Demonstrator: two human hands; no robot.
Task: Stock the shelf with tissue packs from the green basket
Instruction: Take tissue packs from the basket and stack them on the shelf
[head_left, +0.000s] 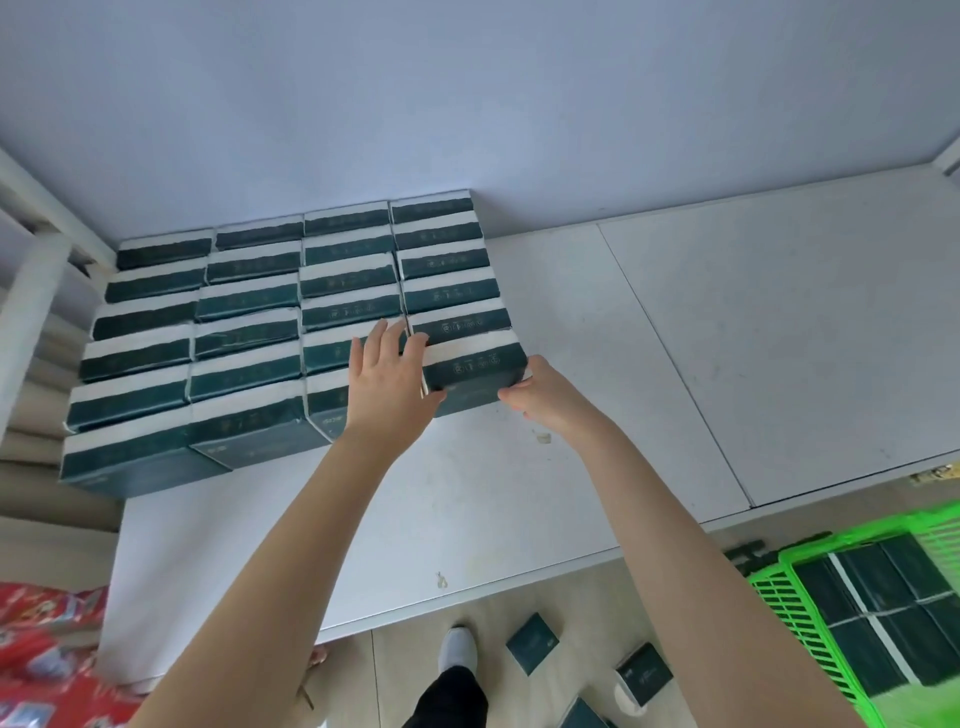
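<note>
Loose packs (532, 643): on floor, below shelf's near edge.
Green basket (779, 603): off near right corner, holds spare packs (878, 613).
Shelf (675, 364): white.
Right hand (543, 397): grips tissue pack (475, 371) at right end.
Left hand (387, 379): fingers straight, pressing its left end.
Stocked packs (244, 332): four columns from back left corner.
Step, judged: seating pack at fourth column's front.
Next: release, fetch another from basket.

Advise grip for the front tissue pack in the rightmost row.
Take the tissue pack by its short ends, reaching from the front: its back meets the row, its right end faces bare shelf. The right hand holds that end; the left hand rests at the other.
</note>
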